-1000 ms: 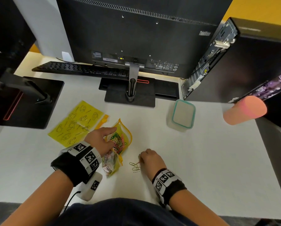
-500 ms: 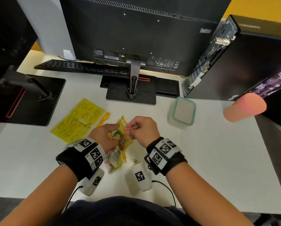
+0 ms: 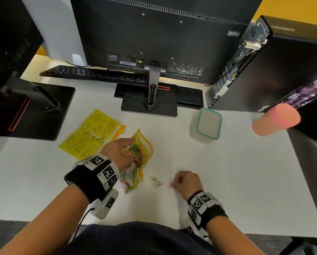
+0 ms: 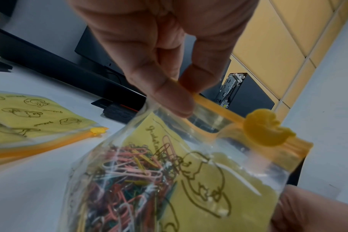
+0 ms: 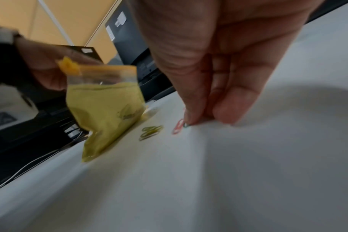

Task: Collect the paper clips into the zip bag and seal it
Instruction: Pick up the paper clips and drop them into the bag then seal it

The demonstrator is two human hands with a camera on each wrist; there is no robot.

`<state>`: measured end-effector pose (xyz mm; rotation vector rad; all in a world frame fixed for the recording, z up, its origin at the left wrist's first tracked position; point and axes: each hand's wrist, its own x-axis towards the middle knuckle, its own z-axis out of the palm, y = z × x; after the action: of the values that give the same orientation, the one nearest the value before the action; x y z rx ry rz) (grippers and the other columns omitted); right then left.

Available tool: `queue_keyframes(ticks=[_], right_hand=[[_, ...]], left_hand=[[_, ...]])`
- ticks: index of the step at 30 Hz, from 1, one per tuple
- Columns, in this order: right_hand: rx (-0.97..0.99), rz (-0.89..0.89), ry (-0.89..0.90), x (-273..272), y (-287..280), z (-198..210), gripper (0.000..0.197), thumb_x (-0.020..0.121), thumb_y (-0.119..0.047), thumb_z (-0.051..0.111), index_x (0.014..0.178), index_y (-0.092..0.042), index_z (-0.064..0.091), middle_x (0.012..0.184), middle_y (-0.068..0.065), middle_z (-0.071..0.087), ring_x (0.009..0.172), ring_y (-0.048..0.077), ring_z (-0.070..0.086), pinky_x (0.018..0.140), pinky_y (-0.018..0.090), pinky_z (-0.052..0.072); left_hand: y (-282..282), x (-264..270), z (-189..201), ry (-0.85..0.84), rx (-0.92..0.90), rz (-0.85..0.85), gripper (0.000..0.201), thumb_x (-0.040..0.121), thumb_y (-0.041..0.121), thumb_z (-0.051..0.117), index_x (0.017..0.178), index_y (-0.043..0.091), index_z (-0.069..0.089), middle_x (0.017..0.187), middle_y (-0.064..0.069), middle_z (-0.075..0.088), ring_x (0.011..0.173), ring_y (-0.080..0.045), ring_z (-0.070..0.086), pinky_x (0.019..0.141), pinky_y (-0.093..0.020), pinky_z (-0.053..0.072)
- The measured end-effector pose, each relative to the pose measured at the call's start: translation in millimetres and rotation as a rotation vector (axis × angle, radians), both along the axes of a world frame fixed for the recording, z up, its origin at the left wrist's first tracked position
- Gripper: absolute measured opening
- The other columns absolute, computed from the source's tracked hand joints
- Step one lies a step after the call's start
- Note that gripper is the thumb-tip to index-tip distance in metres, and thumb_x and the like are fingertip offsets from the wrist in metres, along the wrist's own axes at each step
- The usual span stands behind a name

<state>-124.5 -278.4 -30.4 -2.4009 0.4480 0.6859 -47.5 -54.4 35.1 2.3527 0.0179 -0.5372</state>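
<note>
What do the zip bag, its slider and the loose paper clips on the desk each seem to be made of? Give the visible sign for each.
Zip bag: thin, glossy, see-through plastic film with a yellow printed back; it creases and the clips show through.
Slider: moulded orange-yellow plastic, matt, apparently duck-shaped.
Loose paper clips: thin bent wire, probably with a coloured coating, given pink and olive tones; too small to be sure.

Bare table right of container

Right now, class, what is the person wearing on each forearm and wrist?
Both forearms are bare. The left wrist and right wrist each carry a black band with white tiles printed with black square codes. A white coded box hangs under the left band, trailing a black cable.
</note>
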Motion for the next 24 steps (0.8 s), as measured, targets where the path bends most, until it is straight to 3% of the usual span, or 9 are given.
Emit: queue_keyframes(ticks=[4,5,7,9,12,14,17,20,24], right_hand=[[0.019,0.031,-0.11,20,27,-2,0.021,0.082,-0.001,0.048,0.076,-0.007,0.067,0.062,-0.007,0.057,0.059,0.011,0.051,0.057,0.018,0.04],[0.005,0.036,-0.154,24,28,-1,0.02,0.082,-0.001,0.047,0.079,-0.006,0.067,0.067,-0.003,0.06,0.061,0.014,0.052,0.058,0.02,0.039],[-0.025,0.065,-0.23,25,27,1,0.015,0.083,-0.005,0.054,0.095,-0.005,0.064,0.095,0.01,0.062,0.083,0.025,0.058,0.07,0.026,0.042],[-0.065,0.162,-0.148,21,28,3,0.044,0.081,-0.024,0.066,0.12,-0.009,0.052,0.119,0.011,0.051,0.109,0.028,0.05,0.087,0.031,0.044],[-0.124,0.363,-0.038,10,42,2,0.084,0.068,-0.038,0.076,0.136,-0.014,0.034,0.134,0.009,0.037,0.122,0.028,0.035,0.098,0.039,0.043],[-0.15,0.466,-0.056,5,54,-3,0.075,0.074,-0.023,0.072,0.138,-0.015,0.033,0.137,0.011,0.035,0.124,0.03,0.034,0.095,0.041,0.046],[-0.147,0.557,-0.135,3,63,-11,0.046,0.083,-0.001,0.053,0.128,-0.01,0.048,0.13,0.015,0.045,0.117,0.033,0.041,0.085,0.039,0.047],[-0.115,0.603,-0.171,3,64,-19,0.035,0.084,0.005,0.046,0.115,-0.004,0.059,0.119,0.017,0.054,0.109,0.035,0.049,0.084,0.041,0.049],[-0.124,0.539,-0.178,4,63,-22,0.028,0.085,0.005,0.045,0.108,0.0,0.059,0.111,0.019,0.057,0.103,0.034,0.053,0.083,0.039,0.047]], left_hand=[[-1,0,0,0.001,-0.015,0.004,0.056,0.07,0.007,0.062,0.123,0.026,0.053,0.137,0.001,0.05,0.105,-0.028,0.062,0.095,-0.032,0.048],[0,1,0,-0.003,-0.013,0.004,0.056,0.071,0.007,0.062,0.122,0.026,0.053,0.138,0.001,0.05,0.105,-0.028,0.062,0.094,-0.031,0.048],[2,1,0,-0.004,-0.004,0.006,0.056,0.071,0.009,0.063,0.123,0.027,0.053,0.138,0.002,0.049,0.106,-0.027,0.061,0.094,-0.031,0.046],[5,0,-2,0.002,-0.007,0.015,0.056,0.071,0.009,0.063,0.122,0.028,0.053,0.138,0.003,0.049,0.106,-0.025,0.061,0.094,-0.03,0.046],[6,1,-3,0.007,-0.037,0.032,0.056,0.07,0.008,0.063,0.121,0.027,0.054,0.138,0.003,0.049,0.105,-0.026,0.062,0.096,-0.033,0.048],[6,2,-3,0.009,-0.041,0.025,0.056,0.07,0.008,0.063,0.122,0.026,0.054,0.138,0.002,0.049,0.105,-0.027,0.062,0.095,-0.034,0.048],[6,4,-3,0.004,-0.044,0.021,0.055,0.071,0.008,0.063,0.122,0.025,0.054,0.138,0.001,0.049,0.106,-0.027,0.062,0.093,-0.032,0.047],[6,4,-4,0.009,-0.043,0.009,0.055,0.071,0.008,0.063,0.122,0.025,0.053,0.138,0.0,0.049,0.107,-0.028,0.061,0.094,-0.032,0.046],[8,4,-4,0.006,-0.031,0.009,0.055,0.071,0.01,0.063,0.122,0.025,0.053,0.138,0.0,0.049,0.108,-0.028,0.06,0.095,-0.032,0.045]])
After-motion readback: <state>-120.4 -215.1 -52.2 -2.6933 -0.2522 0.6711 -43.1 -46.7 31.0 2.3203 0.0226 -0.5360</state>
